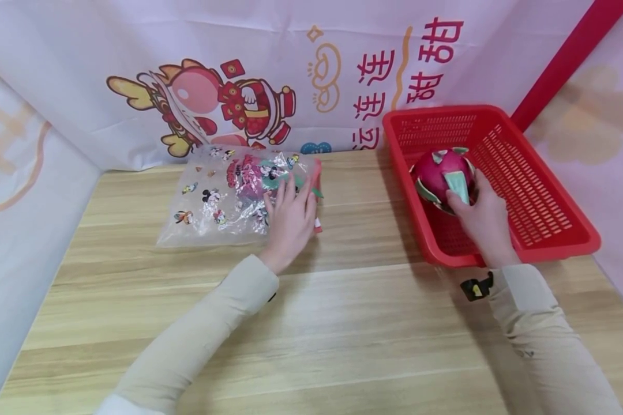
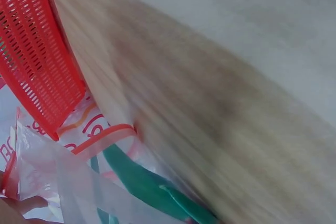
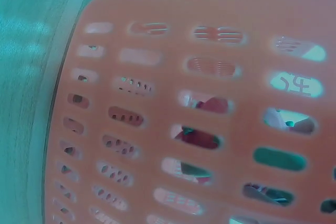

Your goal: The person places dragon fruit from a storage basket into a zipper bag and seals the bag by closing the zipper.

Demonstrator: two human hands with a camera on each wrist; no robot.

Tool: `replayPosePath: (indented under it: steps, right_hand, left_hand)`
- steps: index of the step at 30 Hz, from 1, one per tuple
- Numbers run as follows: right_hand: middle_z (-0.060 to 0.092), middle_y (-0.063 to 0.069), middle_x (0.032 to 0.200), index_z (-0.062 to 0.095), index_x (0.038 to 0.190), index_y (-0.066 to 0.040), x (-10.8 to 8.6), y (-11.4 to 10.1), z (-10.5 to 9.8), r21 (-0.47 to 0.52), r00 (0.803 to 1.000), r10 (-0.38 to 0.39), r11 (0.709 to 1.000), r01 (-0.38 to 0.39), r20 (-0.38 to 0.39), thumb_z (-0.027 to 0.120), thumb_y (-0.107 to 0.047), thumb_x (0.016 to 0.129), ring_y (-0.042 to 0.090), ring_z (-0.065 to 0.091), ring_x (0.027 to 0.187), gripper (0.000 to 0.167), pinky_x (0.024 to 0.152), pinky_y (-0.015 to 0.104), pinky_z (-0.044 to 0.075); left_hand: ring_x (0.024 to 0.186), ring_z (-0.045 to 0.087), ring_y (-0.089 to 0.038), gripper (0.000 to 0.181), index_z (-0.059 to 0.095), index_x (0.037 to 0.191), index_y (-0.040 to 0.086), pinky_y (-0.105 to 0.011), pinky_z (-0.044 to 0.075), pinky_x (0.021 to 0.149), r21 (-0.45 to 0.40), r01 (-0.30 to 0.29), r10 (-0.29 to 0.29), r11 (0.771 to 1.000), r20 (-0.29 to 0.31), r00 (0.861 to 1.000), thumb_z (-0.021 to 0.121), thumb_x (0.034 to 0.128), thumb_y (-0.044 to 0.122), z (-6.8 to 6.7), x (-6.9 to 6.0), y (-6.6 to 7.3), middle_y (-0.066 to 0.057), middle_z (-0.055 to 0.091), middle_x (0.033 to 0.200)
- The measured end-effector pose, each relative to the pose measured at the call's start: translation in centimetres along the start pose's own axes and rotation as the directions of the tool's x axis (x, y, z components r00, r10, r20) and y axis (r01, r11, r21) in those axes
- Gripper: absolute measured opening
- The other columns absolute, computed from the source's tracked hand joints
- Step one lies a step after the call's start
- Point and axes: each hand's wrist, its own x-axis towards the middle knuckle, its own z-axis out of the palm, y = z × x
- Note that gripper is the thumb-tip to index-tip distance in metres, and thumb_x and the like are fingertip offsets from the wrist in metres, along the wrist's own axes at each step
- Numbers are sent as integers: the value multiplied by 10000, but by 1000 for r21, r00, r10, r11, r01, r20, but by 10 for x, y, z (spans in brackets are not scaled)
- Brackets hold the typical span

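A clear plastic bag (image 1: 207, 222) printed with cartoon figures lies flat at the back left of the table, with pink and green things (image 1: 249, 176) inside it. My left hand (image 1: 291, 225) rests on its right part, fingers straight and spread. The left wrist view shows the bag's red edge strip (image 2: 105, 139) and a green leaf-like piece (image 2: 139, 177). Over in the red basket (image 1: 431, 236), my right hand (image 1: 485, 219) pinches a small pale green item (image 1: 457, 185) of unclear kind. Right behind that item is a dragon fruit (image 1: 435, 173). The basket wall hides my right hand in the right wrist view.
The basket stands at the back right of the wooden table (image 1: 342, 323), its perforated walls rising around my right hand. A printed cloth (image 1: 291, 57) hangs along the back edge, and a red strip (image 1: 566, 63) runs up behind the basket.
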Motion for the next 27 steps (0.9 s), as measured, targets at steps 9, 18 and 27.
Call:
replayPosePath:
  steps: [9,18,27]
  right_hand:
    - [405,199,1479,184,1535,-144,-1,0,-1,71,995,-45,996,51,-85,476,-498,939,320,427,1218,752,1054,574,392]
    - [334,108,1549,168,1542,-183,-2,-2,-3,169,990,-41,983,64,-135,498,-483,936,268,399,1338,752,1124,517,344]
    - [314,69,1562,146,1540,-265,-9,-8,-2,213,992,-52,974,74,-111,500,-498,936,252,374,1317,738,1112,524,362]
  left_hand:
    - [1495,118,-317,477,416,1446,170,-642,-40,1162,-73,10,-9,997,9,1000,282,1031,361,-2,7,6,-118,175,1594]
    - [1487,160,-317,479,395,1456,179,-647,-24,1162,-132,1,-1,991,-2,1000,273,1034,367,-9,10,-1,-136,213,1585]
    - [1494,130,-307,486,300,1495,253,-638,-59,1162,-157,19,-14,987,37,999,272,1029,391,-14,8,-8,-92,163,1601]
